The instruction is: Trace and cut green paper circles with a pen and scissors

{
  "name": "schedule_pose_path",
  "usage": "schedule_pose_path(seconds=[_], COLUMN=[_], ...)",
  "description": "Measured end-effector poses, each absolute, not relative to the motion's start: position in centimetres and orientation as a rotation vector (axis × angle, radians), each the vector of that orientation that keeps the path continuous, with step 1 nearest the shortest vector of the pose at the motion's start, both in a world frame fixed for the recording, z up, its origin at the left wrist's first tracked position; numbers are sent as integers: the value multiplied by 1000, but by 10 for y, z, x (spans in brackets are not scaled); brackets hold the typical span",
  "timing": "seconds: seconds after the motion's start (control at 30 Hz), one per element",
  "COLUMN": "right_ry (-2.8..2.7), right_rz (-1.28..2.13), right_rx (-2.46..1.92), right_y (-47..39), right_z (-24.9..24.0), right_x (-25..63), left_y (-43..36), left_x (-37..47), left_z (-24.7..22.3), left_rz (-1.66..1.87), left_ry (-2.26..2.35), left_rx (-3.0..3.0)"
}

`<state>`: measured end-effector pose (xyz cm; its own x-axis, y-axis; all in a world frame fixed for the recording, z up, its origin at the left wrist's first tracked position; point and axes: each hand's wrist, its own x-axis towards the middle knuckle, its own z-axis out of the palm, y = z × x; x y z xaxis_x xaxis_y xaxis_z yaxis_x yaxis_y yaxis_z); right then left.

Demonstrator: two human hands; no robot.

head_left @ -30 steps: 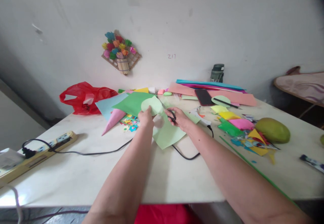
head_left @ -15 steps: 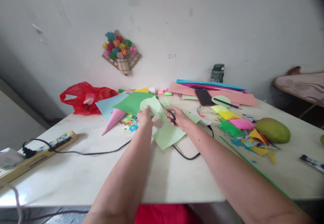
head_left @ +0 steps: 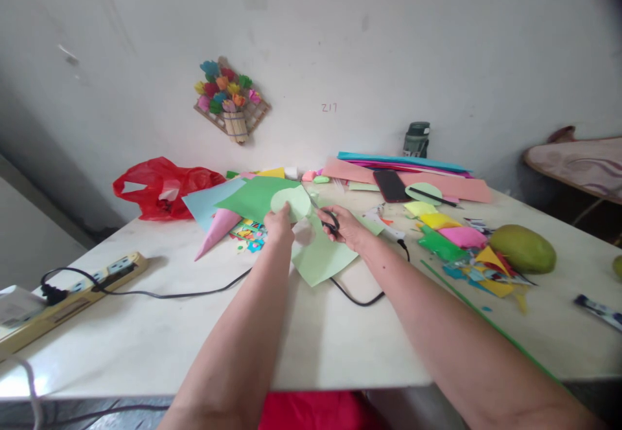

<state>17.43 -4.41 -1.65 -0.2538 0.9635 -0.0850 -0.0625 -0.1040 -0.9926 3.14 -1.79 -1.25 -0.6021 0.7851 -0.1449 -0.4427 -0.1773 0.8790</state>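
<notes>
One pale sheet (head_left: pixel 323 261) lies nearest on the table (head_left: pixel 350 346), perhaps as spare stock. Beyond its left side, the left hand (head_left: pixel 278 224) pinches the disc (head_left: pixel 292 198) between thumb and fingers, leaving the right edge exposed, apparently for the scissors (head_left: pixel 332 225) gripped in the right hand (head_left: pixel 345 226). Farther right, a phone (head_left: pixel 391 186) rests on pink paper (head_left: pixel 466 189), seemingly out of the way.

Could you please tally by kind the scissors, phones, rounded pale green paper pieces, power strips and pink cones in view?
Scissors, in the right hand: 1
Phone: 1
Rounded pale green paper pieces: 2 (the held piece in the left hand, the loose piece beside the phone)
Power strip: 1
Pink cone: 1
Total: 6
</notes>
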Motion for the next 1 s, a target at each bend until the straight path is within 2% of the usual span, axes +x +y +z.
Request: schedule_pose_path(seconds=[0.83, 1.0], right_ry=[-1315, -1296], right_rz=[1433, 1423], right_rx=[-1141, -1149], right_y=[-44, -45], right_z=[-14, -14], right_x=[172, 171], left_y=[-18, -17], left_x=[27, 25], left_z=[-13, -13], left_rz=[1909, 1828], left_ry=[1147, 1111], left_rx=[389, 322])
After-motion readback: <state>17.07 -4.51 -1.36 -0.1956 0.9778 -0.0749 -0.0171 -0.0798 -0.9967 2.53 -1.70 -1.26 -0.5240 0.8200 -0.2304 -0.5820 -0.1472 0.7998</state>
